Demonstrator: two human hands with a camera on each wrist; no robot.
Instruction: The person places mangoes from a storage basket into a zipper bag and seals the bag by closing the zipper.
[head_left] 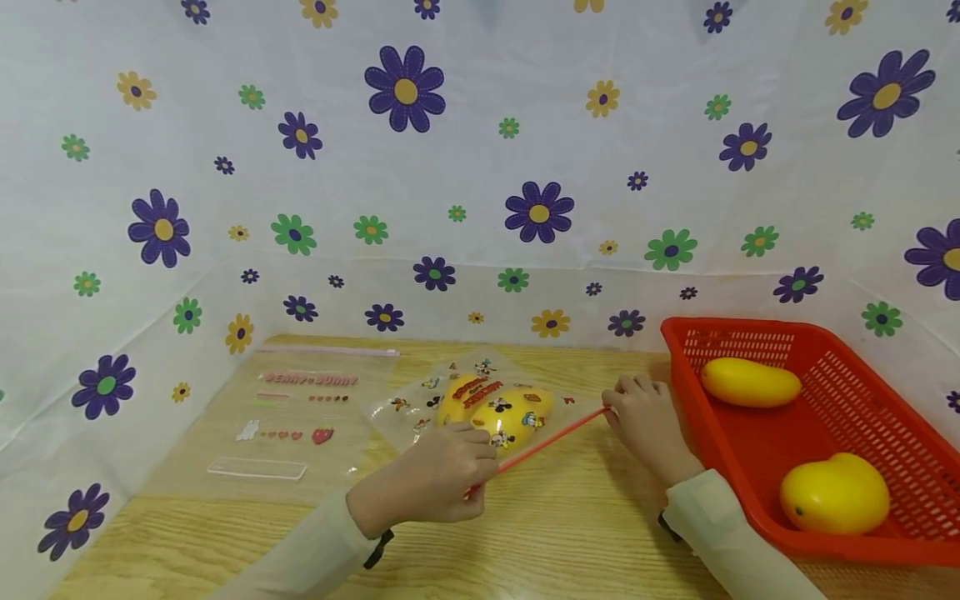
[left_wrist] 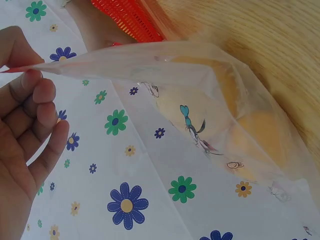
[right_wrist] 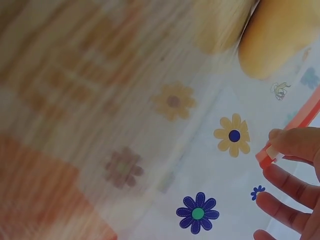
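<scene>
A clear zip bag [head_left: 420, 412] printed with cartoon figures lies tilted on the table, its red zip strip [head_left: 551, 442] stretched between both hands. Inside it are two yellow mangoes [head_left: 517, 412], seen through the film. My left hand [head_left: 438, 475] pinches the near end of the strip between thumb and fingers. At the far end, my right hand [head_left: 645, 425] holds the strip's tip; in the right wrist view a small pale slider [right_wrist: 272, 152] shows there by the thumb. In the left wrist view the film [left_wrist: 200, 55] hangs from the left fingertips.
On the left a second clear zip bag [head_left: 285, 417] with pink print lies flat. To the right stands a red plastic basket [head_left: 731, 467] with a long mango [head_left: 750, 383] and a rounder mango [head_left: 835, 496]. A flowered cloth [head_left: 465, 150] hangs behind the wooden table [head_left: 585, 542].
</scene>
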